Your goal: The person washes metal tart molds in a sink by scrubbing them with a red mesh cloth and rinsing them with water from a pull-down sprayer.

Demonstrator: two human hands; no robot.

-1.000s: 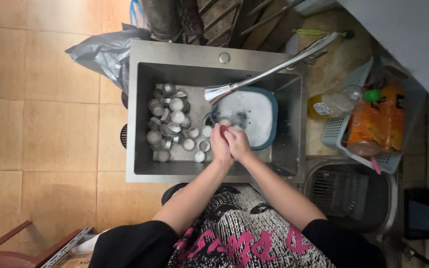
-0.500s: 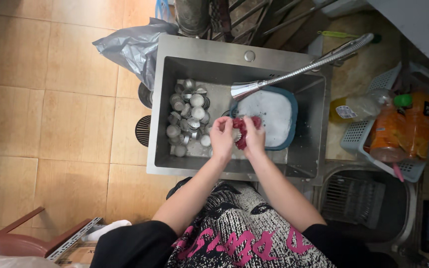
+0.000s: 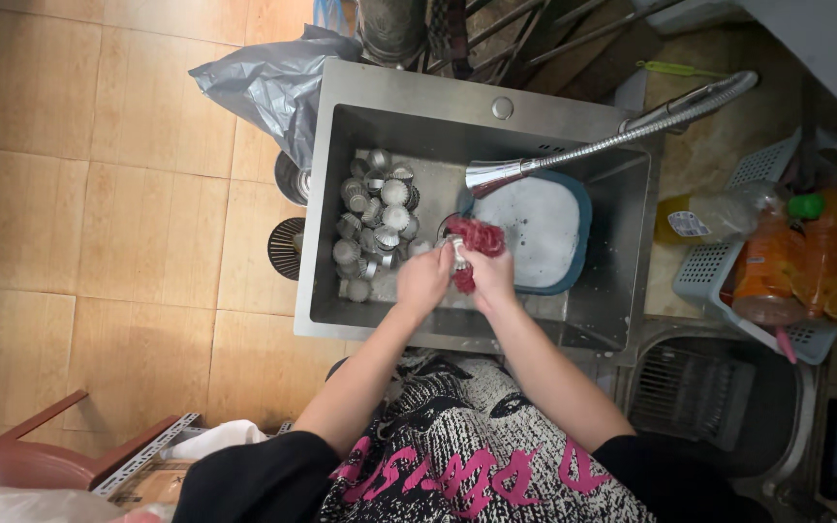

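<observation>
Over the steel sink (image 3: 336, 194), my left hand (image 3: 424, 279) grips a small fluted metal cup (image 3: 458, 254). My right hand (image 3: 491, 274) presses a red scrubbing cloth (image 3: 475, 238) against that cup. Both hands touch each other above the sink floor. Several more fluted metal cups (image 3: 372, 223) lie in a pile in the left half of the sink. A blue basin (image 3: 535, 230) of soapy white water sits in the right half, just beyond my right hand. The pull-out faucet head (image 3: 496, 175) hangs above the basin's left rim.
A grey plastic bag (image 3: 268, 87) hangs off the sink's far left corner. At the right, a white basket (image 3: 728, 271) holds orange bottles (image 3: 806, 254), with a clear bottle (image 3: 709, 217) beside it. A dark bin (image 3: 719, 397) stands near right. A reddish chair (image 3: 50, 455) is at the near left.
The view has shifted, so the sink sits further right. The red cloth, hardly visible a second ago, now bunches over the cup between my hands.
</observation>
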